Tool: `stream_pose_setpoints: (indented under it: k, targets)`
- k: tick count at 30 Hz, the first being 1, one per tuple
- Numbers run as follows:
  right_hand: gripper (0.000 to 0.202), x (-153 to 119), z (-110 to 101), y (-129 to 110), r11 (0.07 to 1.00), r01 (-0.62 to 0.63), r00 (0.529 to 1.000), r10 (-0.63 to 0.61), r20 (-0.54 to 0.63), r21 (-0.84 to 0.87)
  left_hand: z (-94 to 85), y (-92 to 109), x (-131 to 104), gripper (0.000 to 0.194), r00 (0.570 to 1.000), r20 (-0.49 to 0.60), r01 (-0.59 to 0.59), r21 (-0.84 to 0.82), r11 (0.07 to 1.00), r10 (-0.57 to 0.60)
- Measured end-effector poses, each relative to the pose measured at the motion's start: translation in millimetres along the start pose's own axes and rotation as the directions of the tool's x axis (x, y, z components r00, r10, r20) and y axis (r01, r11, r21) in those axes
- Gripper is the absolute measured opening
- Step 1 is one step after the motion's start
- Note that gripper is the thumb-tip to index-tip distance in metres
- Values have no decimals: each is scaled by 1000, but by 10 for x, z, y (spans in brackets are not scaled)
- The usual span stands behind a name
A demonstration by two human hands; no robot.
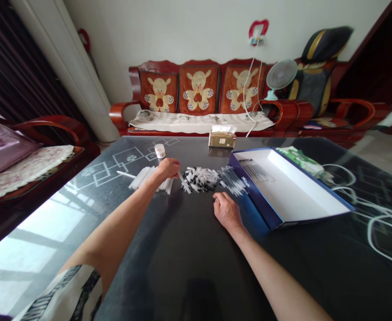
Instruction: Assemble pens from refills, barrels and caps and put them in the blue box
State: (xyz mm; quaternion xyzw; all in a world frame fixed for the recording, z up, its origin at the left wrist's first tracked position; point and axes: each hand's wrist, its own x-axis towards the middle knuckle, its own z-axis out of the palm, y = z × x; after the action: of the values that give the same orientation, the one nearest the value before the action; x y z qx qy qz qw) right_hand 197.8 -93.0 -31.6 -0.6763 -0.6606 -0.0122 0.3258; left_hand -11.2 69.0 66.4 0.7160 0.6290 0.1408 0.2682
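My left hand (168,168) is closed in a pinch over the right end of a row of translucent white tubes (142,177) that look like pen barrels. A single slim white tube (184,183) slants down from its fingertips. Just right of it lies a heap of small white and black pieces (201,179), possibly pen caps. My right hand (227,209) rests on the table with curled fingers, below a bundle of thin clear sticks with dark ends (233,180), like pen refills. Its fingertips are turned under, so anything inside them is hidden.
On the dark glossy table (182,267) stand a small paper cup (160,150) and a tissue box (222,137). A blue-sided open box (258,196) holds more thin sticks. Beyond it are a green bag (301,161) and loose white cables (379,218). A sofa (196,122) is behind.
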Motion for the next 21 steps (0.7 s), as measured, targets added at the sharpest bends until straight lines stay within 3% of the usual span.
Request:
stream_pose_setpoints:
  k: [4,7,15,17,21]
  targets:
    - [24,1,-2,-5,1000,3,1000,-3,9,-21,212,-315,-363,25,996,95,-1,-14,1000,3]
    - [24,-1,-12,-13,1000,3,1000,-2,16,-30,332,-469,-570,25,997,71,-41,13,999,40]
    - [24,2,-25,-23,1000,-3,1000,3,7,-25,403,-458,-927,22,956,-77,-256,250,934,283]
    - [23,7,-30,-27,1000,-3,1000,3,10,-22,472,-423,-1011,23,904,-71,-378,322,868,421]
    - [24,16,-38,-33,1000,-6,1000,6,8,-25,654,-388,-1139,20,709,30,-674,324,665,704]
